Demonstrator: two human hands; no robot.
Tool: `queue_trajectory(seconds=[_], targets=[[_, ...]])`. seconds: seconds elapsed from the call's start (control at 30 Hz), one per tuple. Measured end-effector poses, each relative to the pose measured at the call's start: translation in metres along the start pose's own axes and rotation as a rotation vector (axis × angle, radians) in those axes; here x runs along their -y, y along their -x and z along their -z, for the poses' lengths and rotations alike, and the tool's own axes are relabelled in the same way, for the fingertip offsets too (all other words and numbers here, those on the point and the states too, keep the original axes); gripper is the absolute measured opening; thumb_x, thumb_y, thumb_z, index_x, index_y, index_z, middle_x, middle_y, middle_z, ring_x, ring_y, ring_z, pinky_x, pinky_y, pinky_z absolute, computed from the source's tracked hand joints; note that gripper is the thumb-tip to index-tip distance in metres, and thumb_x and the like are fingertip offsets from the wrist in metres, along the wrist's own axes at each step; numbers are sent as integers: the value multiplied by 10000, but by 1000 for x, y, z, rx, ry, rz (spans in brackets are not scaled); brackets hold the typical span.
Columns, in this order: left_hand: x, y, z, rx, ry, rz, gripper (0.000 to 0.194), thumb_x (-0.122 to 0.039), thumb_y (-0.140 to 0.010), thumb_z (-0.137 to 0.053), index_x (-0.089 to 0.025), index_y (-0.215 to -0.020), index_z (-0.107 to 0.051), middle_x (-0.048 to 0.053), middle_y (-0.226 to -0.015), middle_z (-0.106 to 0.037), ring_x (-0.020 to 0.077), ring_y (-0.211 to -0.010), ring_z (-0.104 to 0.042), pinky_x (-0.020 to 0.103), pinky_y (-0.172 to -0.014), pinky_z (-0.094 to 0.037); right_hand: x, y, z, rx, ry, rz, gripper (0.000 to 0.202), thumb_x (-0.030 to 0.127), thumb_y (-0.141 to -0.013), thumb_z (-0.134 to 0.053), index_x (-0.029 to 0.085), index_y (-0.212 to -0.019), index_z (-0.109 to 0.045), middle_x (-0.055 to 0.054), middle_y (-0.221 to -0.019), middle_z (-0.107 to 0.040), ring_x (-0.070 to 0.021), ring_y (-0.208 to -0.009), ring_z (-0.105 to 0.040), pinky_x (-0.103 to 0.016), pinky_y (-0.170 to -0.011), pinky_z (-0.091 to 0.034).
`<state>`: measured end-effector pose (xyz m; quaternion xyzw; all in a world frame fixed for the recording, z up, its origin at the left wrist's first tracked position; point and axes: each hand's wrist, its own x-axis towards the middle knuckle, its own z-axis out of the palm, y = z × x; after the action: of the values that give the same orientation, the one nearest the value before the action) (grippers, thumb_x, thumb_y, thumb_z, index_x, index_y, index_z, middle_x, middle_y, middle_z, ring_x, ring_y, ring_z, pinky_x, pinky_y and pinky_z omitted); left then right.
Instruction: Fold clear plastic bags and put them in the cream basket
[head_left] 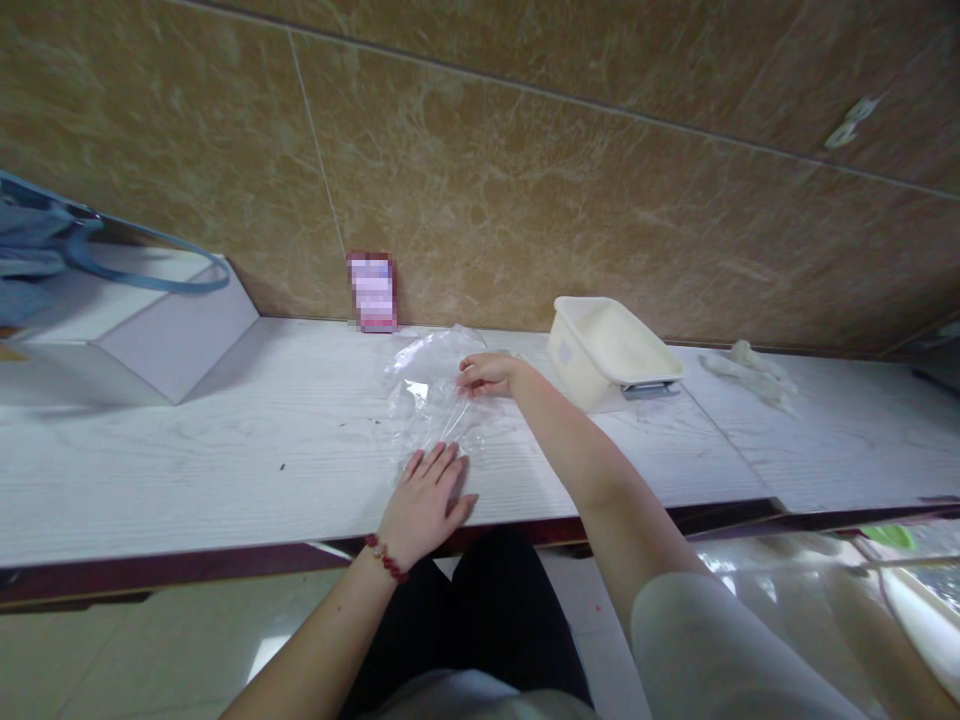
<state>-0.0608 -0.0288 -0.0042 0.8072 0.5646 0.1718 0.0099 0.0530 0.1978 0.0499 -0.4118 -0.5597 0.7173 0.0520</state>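
Observation:
A clear plastic bag [424, 390] lies on the white wood-grain table [300, 440], close to its middle. My left hand [427, 500], with a red bead bracelet on the wrist, rests flat with fingers spread on the bag's near end. On the bag's right side, my right hand [486, 374] has its fingertips pinched together on the plastic. To the right of that hand stands a cream plastic bin [581, 365] with a grey handle. A phone [373, 292] with a lit, pixelated screen leans upright against the wall behind the bag.
At the left stands a white box [176, 335] with a blue strap [150, 280] and blue cloth on top. Crumpled whitish material [754, 375] lies at the right of the table. A brown marble-patterned wall [480, 180] borders the back edge.

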Motion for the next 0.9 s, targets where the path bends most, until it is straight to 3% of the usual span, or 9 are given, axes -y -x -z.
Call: queue_trajectory(seconds=[0.23,0.4,0.73,0.9], targets=[[0,0,0,-9,12,-2,457,-411,-813,-392,-178,-1202,-448,90,-1311,-422,241,-1229,-335,449,-1015,-237,-1,0,-2,-108,-230,37,375,-57,-623,-576,189,-805,-359,40,-649,-506,-72,-569,-565,-184,-553,-495],[0,0,0,-19,25,-7,456,-408,-809,-401,-181,-1202,-448,93,-1306,-428,242,-1226,-339,452,-1013,-236,-3,-5,-3,-247,-362,121,328,-15,-640,-578,192,-803,-382,49,-662,-448,-54,-551,-506,-173,-496,-457],[-1,1,2,-3,30,-20,466,-436,-806,-400,-184,-1195,-450,88,-1298,-437,240,-1224,-340,448,-1011,-239,-4,-20,0,-399,-348,261,366,-28,-589,-517,194,-844,-378,61,-662,-440,-40,-607,-494,-136,-578,-417],[-1,1,3,-1,33,-19,454,-430,-807,-400,-187,-1186,-457,89,-1294,-441,240,-1218,-348,451,-1007,-248,-6,-27,6,-573,-269,329,412,65,-582,-566,212,-919,-379,66,-716,-455,-49,-655,-496,-154,-621,-404]])
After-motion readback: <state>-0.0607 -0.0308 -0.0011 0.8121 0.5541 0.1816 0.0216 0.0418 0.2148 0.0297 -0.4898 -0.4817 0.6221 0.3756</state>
